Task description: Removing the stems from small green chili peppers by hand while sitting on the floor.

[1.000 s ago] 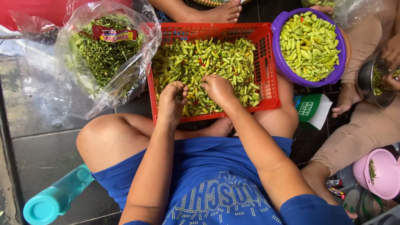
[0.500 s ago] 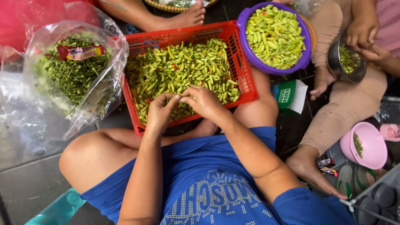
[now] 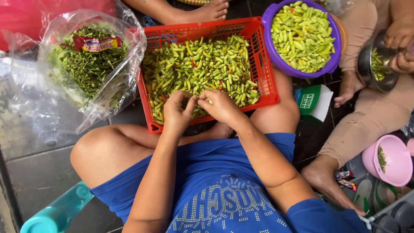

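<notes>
A red plastic basket [image 3: 261, 60] heaped with small green chilies [image 3: 202, 64], a few red ones among them, rests on my lap and the floor. Both hands meet over the basket's near edge. My left hand [image 3: 179, 112] and my right hand [image 3: 219, 105] have their fingertips pinched together on a single green chili [image 3: 195, 100], which is mostly hidden by the fingers.
A clear plastic bag [image 3: 92, 64] of green stems lies to the left. A purple bowl [image 3: 302, 36] of stemmed chilies stands at the right. Another person sits at the right with a steel bowl [image 3: 375, 64]. A pink bowl [image 3: 388, 159] and a teal bottle [image 3: 56, 213] lie near.
The view has shifted slightly between frames. My hands have drawn back from the chili pile to the basket's near edge and closed together on one chili.
</notes>
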